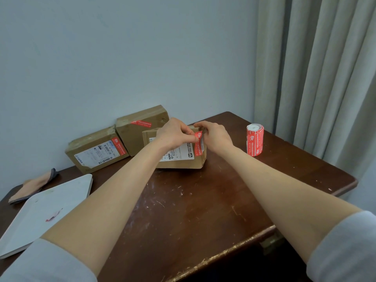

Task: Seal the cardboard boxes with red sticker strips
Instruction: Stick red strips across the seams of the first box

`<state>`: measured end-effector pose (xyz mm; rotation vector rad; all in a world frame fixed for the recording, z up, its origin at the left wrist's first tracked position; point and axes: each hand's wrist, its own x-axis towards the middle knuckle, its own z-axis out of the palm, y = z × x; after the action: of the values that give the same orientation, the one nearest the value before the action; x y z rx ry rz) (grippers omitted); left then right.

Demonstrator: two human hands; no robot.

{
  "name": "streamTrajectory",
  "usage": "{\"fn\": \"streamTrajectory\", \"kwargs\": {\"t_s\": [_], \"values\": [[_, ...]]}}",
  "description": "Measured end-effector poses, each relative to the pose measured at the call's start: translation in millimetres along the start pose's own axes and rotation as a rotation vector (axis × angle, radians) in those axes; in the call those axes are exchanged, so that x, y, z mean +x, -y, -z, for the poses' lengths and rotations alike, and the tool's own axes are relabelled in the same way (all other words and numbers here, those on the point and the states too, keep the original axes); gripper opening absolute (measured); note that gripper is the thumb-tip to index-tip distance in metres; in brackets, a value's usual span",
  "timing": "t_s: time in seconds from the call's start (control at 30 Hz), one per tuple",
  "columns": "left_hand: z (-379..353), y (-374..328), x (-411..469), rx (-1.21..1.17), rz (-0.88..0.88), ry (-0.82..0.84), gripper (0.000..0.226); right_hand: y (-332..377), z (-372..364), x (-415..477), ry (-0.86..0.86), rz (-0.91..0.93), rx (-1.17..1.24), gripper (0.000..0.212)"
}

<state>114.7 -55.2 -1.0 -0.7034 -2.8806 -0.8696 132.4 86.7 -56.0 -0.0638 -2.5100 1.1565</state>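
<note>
While left hand [175, 133] and right hand [216, 135] pinch the red printed sticker strip [199, 146], fingers curled, on the top-right edge of the brown cardboard box [179, 161], I'd guess that's to fold it over the seam.

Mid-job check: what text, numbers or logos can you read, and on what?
Nothing reads clearly enough to quote.
The front box label: black print, blurred.
The left box label: barcodes, digits too small.
The sticker roll and red strips: white characters, blurred.

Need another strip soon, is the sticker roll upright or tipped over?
Upright: the sticker roll stands on end, its white core facing up.
</note>
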Motion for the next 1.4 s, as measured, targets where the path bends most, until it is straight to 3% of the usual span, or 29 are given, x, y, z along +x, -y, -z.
{"fn": "streamTrajectory", "kwargs": {"t_s": [0.33,0.57,0.77,0.9,1.17,1.23,1.4], "values": [[1,-2,0,0.003,0.010,0.014,0.024,1,2,-1,0.001,-0.004,0.008,0.043],[4,-10,-1,-0.091,0.019,0.047,0.006,0,3,0,0.021,0.006,0.023,0.038],[14,-11,-7,-0.199,0.061,0.038,0.011,0,3,0,0.018,0.008,0.053,0.039],[28,-8,-11,-0.324,0.096,-0.077,0.007,3,5,-4,0.018,-0.003,0.070,0.044],[35,25,-24,-0.504,0.214,-0.303,0.007,8,-1,-8,-0.032,0.006,0.063,0.031],[35,31,-26,-0.550,0.246,-0.326,0.007,7,-3,-9,-0.038,0.017,0.031,0.024],[37,42,-30,-0.638,0.314,-0.309,0.006,11,-4,-11,-0.042,0.055,-0.037,0.035]]}}
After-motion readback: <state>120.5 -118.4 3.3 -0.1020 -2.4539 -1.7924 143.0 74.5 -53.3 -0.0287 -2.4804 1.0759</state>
